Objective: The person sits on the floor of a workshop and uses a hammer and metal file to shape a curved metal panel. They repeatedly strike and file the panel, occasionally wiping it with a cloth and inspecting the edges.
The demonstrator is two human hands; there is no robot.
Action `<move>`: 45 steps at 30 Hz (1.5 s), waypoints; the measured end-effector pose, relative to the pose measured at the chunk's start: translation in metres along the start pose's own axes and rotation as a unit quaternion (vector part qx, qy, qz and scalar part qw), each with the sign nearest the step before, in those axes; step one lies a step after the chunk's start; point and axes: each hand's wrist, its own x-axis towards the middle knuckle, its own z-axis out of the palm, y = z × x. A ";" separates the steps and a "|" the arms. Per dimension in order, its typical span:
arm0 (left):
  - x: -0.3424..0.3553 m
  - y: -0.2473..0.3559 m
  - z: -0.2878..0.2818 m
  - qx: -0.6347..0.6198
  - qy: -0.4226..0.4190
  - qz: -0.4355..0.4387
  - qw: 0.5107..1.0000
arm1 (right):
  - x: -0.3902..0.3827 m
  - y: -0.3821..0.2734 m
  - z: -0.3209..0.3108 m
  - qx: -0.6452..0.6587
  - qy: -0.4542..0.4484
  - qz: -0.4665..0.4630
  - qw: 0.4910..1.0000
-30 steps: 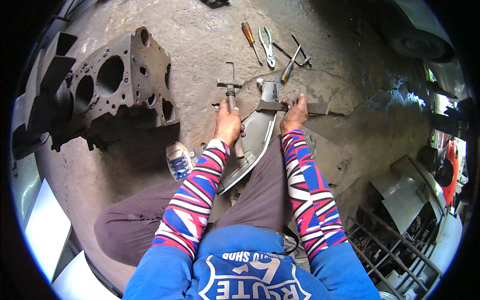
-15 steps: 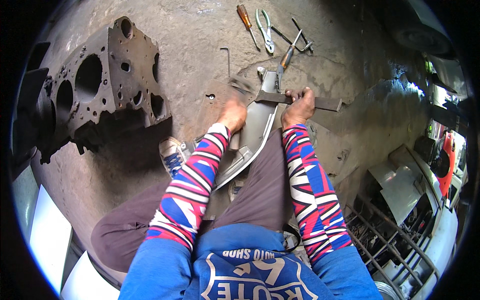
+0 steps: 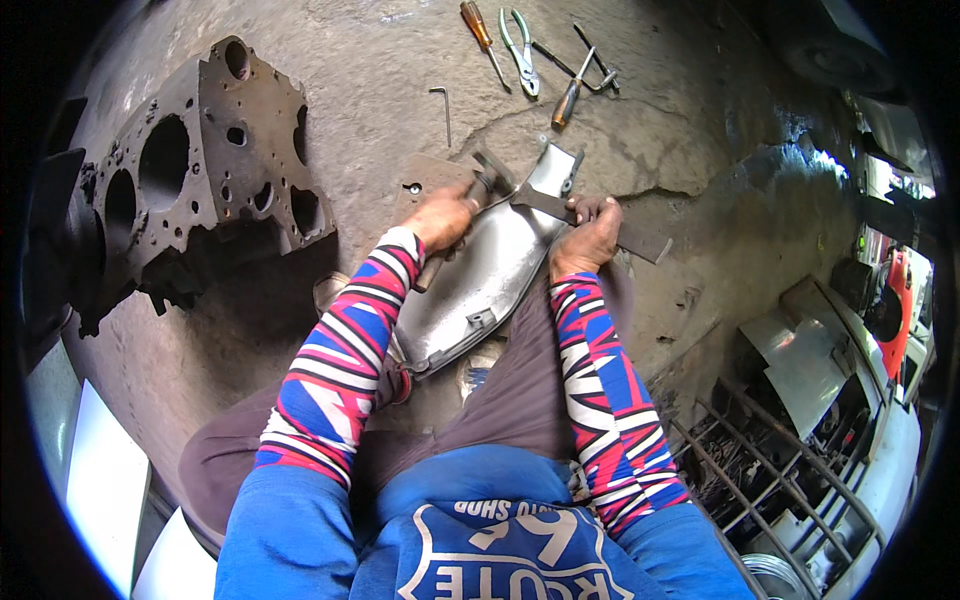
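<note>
Left hand (image 3: 440,215), centre frame, is wrapped tight round a hammer (image 3: 478,192): fist on the handle, head poking out toward upper right, over the top end of the curved metal panel (image 3: 490,270). Right hand (image 3: 588,232) sits just right of it, fingers curled down onto a flat steel bar (image 3: 585,213) that lies across the panel's upper end, pinning both to the concrete floor (image 3: 330,100).

Panel runs diagonally from centre frame down to lower left, its low end with a small bracket near the person's knee. It rests partly on a flat rusty plate (image 3: 425,178) at its top left.

My read of the step: dressing or flattening the panel's edge against the bar. To do it well:
- keep the bar hard down so it doesn't bounce or walk;
- right fingers lie close to the hammer head, so keep them back from the strike line;
- short controlled blows, face square to the metal, so thin sheet doesn't dent;
- work along the edge rather than hitting one spot.

Other stuff: engine block (image 3: 180,190) upper left, well apart. Top centre on the floor: screwdriver (image 3: 482,35), pliers (image 3: 520,50), and an Allen key (image 3: 442,108) a little lower left of them. Sheet-metal scraps and a wire rack at the right edge.
</note>
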 end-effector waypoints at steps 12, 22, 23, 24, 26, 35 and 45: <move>-0.012 -0.032 0.061 0.165 0.171 0.119 0.964 | 0.000 0.007 -0.047 0.154 0.049 0.106 0.981; -0.013 -0.058 0.066 0.125 0.232 0.100 0.960 | 0.048 0.065 -0.073 0.348 0.256 0.231 0.872; -0.018 -0.056 0.063 0.167 0.260 0.154 0.939 | 0.049 0.068 -0.071 0.337 0.254 0.230 0.877; -0.023 -0.053 0.057 0.192 0.274 0.183 0.924 | 0.049 0.070 -0.067 0.320 0.260 0.230 0.882; -0.032 -0.048 0.043 0.230 0.322 0.260 0.880 | 0.049 0.071 -0.056 0.302 0.299 0.221 0.878; -0.012 -0.083 0.002 0.241 0.314 0.205 0.895 | 0.052 0.068 -0.003 0.249 0.246 0.175 0.920; 0.044 -0.078 0.041 0.235 0.288 0.162 0.914 | 0.043 0.087 -0.035 0.255 0.339 0.197 0.884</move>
